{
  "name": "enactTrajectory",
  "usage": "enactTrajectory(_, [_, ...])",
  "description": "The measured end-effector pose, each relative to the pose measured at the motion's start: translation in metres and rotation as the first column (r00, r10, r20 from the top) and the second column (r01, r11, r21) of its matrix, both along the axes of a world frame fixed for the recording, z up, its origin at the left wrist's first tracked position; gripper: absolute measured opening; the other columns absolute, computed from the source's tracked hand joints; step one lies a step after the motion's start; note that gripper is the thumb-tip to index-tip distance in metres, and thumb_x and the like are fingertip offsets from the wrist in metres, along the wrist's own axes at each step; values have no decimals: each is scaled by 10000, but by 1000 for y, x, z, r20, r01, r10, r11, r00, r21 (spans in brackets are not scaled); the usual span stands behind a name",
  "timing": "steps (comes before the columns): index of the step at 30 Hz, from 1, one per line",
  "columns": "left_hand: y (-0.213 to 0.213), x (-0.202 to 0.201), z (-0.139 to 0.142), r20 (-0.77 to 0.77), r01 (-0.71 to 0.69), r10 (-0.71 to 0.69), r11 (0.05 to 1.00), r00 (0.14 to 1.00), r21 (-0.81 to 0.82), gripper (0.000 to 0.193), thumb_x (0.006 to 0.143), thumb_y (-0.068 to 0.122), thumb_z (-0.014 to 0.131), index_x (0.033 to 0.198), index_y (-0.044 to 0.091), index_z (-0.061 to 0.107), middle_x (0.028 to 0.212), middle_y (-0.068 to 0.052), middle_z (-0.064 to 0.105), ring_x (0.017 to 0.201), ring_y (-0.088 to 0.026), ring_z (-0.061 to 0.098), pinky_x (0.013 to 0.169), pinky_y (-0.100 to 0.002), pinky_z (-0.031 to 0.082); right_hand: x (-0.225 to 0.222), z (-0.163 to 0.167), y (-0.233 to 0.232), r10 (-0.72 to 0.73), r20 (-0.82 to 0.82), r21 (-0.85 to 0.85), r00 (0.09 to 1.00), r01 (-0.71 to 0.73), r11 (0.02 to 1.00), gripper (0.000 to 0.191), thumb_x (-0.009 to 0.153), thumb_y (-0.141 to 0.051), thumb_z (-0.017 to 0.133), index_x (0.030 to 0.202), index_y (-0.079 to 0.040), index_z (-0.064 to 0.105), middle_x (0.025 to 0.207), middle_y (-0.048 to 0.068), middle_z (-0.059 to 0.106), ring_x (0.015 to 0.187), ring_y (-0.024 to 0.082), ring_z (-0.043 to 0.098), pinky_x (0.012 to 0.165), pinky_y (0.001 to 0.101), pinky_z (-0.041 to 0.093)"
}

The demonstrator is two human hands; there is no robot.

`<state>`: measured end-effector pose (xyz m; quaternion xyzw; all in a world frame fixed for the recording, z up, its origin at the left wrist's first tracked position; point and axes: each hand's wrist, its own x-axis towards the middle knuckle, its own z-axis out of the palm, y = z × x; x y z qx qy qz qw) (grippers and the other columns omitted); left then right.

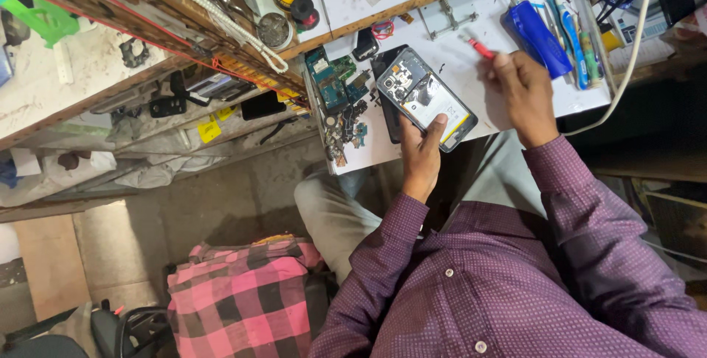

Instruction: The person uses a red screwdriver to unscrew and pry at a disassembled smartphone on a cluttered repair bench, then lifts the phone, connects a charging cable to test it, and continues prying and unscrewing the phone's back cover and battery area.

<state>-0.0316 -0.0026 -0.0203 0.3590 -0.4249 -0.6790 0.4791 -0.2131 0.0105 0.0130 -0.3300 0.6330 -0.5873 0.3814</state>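
1. Smartphone with its back cover off lies over the white desk, clamped at its lower edge by the left hand.
2. Right hand is closed on 1 red-handled tool.
3. Phone looks light, stiff and fragile inside; grip the edges, not the exposed boards.
4. Count: 1 opened phone, 1 blue case, several loose circuit boards.

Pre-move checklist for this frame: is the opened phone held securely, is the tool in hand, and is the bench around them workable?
1. Left hand grips opened black smartphone with exposed internals: ok.
2. Right hand holds red-handled tool: ok.
3. Tool tip touching the phone: not ok, it is apart.
4. Loose green circuit boards lie beside the phone on white worktop: ok.
5. Tool tip type: cannot tell.
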Motion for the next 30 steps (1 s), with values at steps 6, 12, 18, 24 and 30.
enactTrajectory(6, [2, 1, 1, -12, 11, -11, 1000, 1000, 19, 709, 999, 223, 694, 1544, -9, 303, 1435, -132, 535, 1287, -172, 534, 1118, -335, 426, -5, -4, 2, -139, -406, -219, 903, 52, 974, 315, 1196, -174, 578, 981, 52, 621, 1267, 184, 725, 1216, 193, 679, 977, 246, 499])
enactTrajectory(12, [-2, 1, 4, -22, 29, -29, 999, 999, -13, 714, 1007, 178, 677, 1563, -15, 272, 1423, -139, 541, 1271, -182, 546, 1119, -339, 429, 1, 27, 30, -97, -194, -122, 976, 74, 990, 196, 1110, -143, 652, 1126, 52, 656, 985, 137, 733, 844, 141, 705, 751, 241, 570])
enactTrajectory(18, [-8, -2, 6, -78, 38, -36, 999, 996, 23, 746, 1000, 174, 683, 1574, -7, 242, 1469, -141, 500, 1321, -187, 516, 1153, -345, 402, 10, 53, 81, -124, -362, -129, 924, 82, 988, 180, 1091, -69, 735, 1210, 64, 716, 1016, 118, 742, 918, 127, 697, 842, 242, 556])
enactTrajectory(24, [-8, -2, 4, -129, 22, -14, 998, 992, 56, 787, 986, 185, 702, 1584, 15, 221, 1504, -130, 453, 1364, -190, 479, 1190, -360, 379, 25, 46, 111, -106, -416, -74, 903, 82, 994, 153, 1051, -65, 743, 1161, 38, 718, 979, 109, 737, 896, 129, 704, 810, 241, 542])
enactTrajectory(30, [-5, -1, 1, -107, 31, -25, 998, 994, 49, 774, 997, 181, 693, 1592, 21, 224, 1496, -141, 472, 1362, -197, 482, 1186, -363, 380, 36, 43, 115, -94, -522, -71, 848, 66, 995, 148, 1036, -78, 742, 1146, 21, 732, 973, 113, 755, 882, 147, 728, 790, 245, 541])
